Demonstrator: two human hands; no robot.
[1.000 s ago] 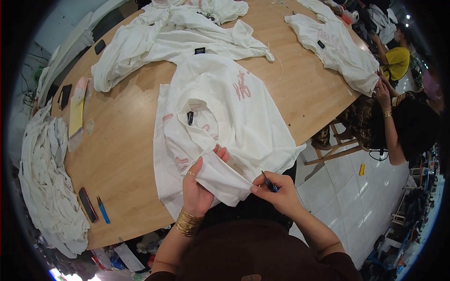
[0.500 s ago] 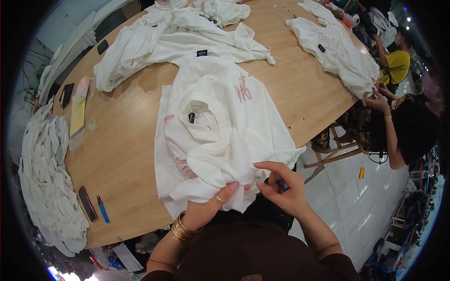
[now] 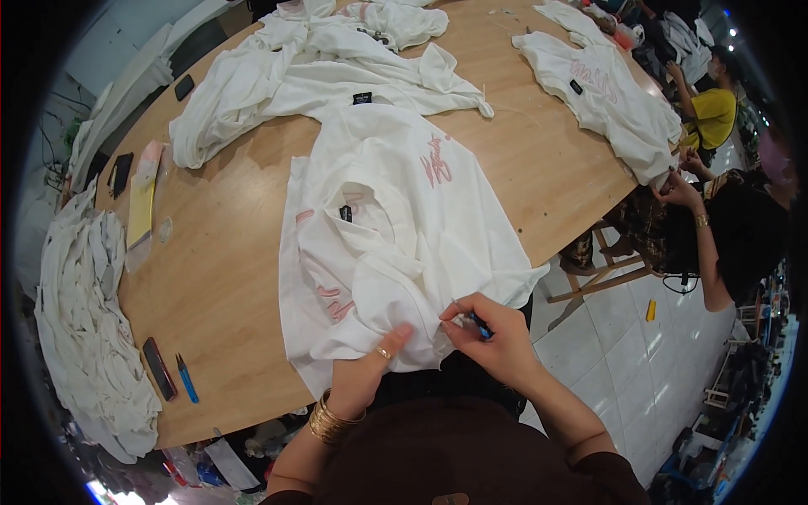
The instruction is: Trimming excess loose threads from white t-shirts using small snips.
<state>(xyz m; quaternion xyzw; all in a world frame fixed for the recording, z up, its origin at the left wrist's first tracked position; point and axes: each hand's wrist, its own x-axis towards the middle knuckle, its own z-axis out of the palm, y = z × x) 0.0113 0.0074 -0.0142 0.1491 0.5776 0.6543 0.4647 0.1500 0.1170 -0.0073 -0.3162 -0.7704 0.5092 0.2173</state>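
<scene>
A white shirt (image 3: 471, 210) with pink lettering lies in front of me, its lower part bunched at the table's near edge. My left hand (image 3: 370, 370), with a ring and gold bangles, grips the gathered cloth. Its thumb rests on top and its fingers are hidden underneath. My right hand (image 3: 497, 337) is closed beside it, thumb and forefinger pinched together at the cloth. Tucked in that hand is a small blue tool (image 3: 481, 326), mostly covered by the fingers, its kind unclear. The collar opening with a dark label (image 3: 346, 214) faces up.
More white garments (image 3: 244, 93) lie across the wooden table (image 3: 227, 278), and a white pile (image 3: 84, 337) lines the left edge. A phone (image 3: 158, 369) and blue thread snips (image 3: 187, 379) sit near left. On the right, a co-worker's hand (image 3: 677, 189) holds another white shirt (image 3: 598, 93).
My right hand has moved left and its thumb and forefinger have come together at the cloth. My left hand has shifted slightly left, and the bunched cloth lies flatter.
</scene>
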